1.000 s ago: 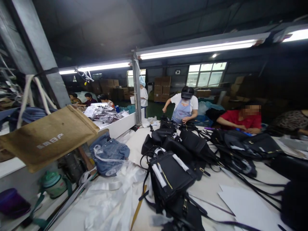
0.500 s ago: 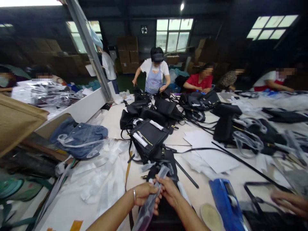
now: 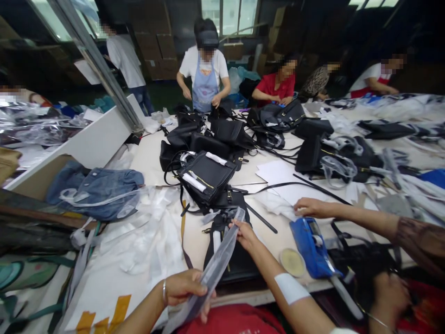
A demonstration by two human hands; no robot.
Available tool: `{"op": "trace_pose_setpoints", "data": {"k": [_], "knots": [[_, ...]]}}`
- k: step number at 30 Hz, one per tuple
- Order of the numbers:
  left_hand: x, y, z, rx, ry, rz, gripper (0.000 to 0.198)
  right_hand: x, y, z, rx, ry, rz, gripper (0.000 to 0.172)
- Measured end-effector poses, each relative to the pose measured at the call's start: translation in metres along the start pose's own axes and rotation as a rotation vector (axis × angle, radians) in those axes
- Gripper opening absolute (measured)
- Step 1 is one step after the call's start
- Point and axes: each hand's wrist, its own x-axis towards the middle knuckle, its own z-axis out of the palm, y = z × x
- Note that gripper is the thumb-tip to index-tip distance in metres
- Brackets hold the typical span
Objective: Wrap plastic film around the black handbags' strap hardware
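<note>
A long strip of translucent plastic film [image 3: 222, 262] runs slantwise between my two hands. My right hand [image 3: 244, 234] pinches it near its upper end, close to the bag's handle area. Lower down, nearer my body, my left hand [image 3: 189, 290] grips the same strip between thumb and fingers. Beneath the strip lies a black bag [image 3: 239, 266] with gold hardware, partly hidden by the film and my right arm. Just beyond sits another black bag [image 3: 219, 174] with a gold zip and white wrapping on its front.
A blue tape dispenser [image 3: 309, 246] and a tape roll [image 3: 292, 262] are at right, where a co-worker's hand [image 3: 313, 207] reaches in. Black bags are heaped ahead; a blue denim bag [image 3: 100, 190] lies left. Orange tape pieces [image 3: 120, 308] stick to the table edge. Several people work around.
My left hand has moved down the strip toward my body, away from my right hand, and more of the film shows stretched between them. A co-worker's arm now reaches over the tape dispenser.
</note>
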Motion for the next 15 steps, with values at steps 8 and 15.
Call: {"op": "trace_pose_setpoints", "data": {"k": [8, 15], "knots": [[-0.078, -0.036, -0.011, 0.247, 0.280, -0.071, 0.041, 0.000, -0.031, -0.029, 0.053, 0.019, -0.038, 0.012], [-0.008, 0.006, 0.014, 0.152, 0.454, 0.165, 0.039, -0.056, -0.019, 0.023, 0.103, -0.228, 0.070, 0.021]]}}
